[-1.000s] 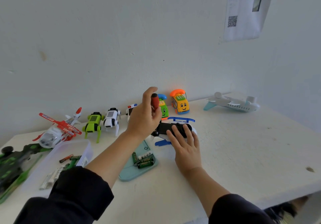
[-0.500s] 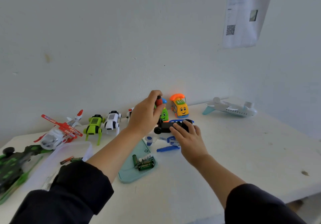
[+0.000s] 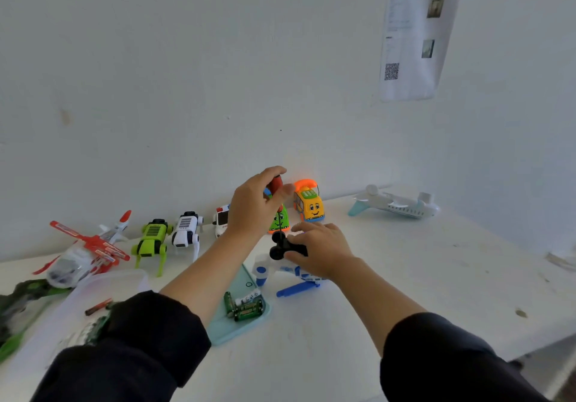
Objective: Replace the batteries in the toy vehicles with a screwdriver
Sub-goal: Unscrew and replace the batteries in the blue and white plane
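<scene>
Two hands over the white bench (image 3: 405, 277), left hand (image 3: 254, 206) gripping a red-handled screwdriver (image 3: 276, 184) upright, right hand (image 3: 321, 250) holding a blue-and-white toy helicopter (image 3: 293, 273) with black wheels

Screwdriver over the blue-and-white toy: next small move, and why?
Probably turn the screwdriver in place to work the screw. The left hand grips its red handle upright, the thin shaft runs down to the upturned underside of the blue-and-white toy, and the right hand holds that toy on the table. Whether the tip is seated cannot be told.
</scene>
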### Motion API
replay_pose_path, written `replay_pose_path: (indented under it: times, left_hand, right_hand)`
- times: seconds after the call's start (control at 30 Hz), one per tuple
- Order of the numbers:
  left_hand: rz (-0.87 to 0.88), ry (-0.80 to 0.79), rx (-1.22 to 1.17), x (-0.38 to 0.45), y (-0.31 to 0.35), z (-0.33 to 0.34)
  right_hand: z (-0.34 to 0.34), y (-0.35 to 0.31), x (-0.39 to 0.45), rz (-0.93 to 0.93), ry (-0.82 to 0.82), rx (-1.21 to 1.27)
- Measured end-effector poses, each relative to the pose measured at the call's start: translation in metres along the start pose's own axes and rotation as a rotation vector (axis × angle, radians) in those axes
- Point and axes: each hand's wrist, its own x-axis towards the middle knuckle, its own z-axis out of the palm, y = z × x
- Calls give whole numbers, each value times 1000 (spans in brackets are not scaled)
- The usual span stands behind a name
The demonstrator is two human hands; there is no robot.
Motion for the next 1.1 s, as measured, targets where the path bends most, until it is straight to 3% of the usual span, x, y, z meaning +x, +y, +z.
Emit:
replay_pose_path:
  times: [0.13, 0.37, 0.63, 0.8, 1.1]
  left_hand:
    - [-54, 61, 45, 12, 0, 0]
    - [-187, -237, -59, 22, 1, -7]
    - [-121, 17, 100, 22, -4, -18]
    - [-160, -30, -92, 13, 6, -15]
    - [-126, -14, 32, 19, 15, -5]
  right_hand:
    - [3, 1, 4, 46, 2, 18]
    - [2, 1, 8, 95, -20, 31]
    - [-2, -1, 12, 158, -77, 38]
    - [-4, -3, 11, 160, -99, 46]
    - [-4, -4, 11, 161, -96, 56]
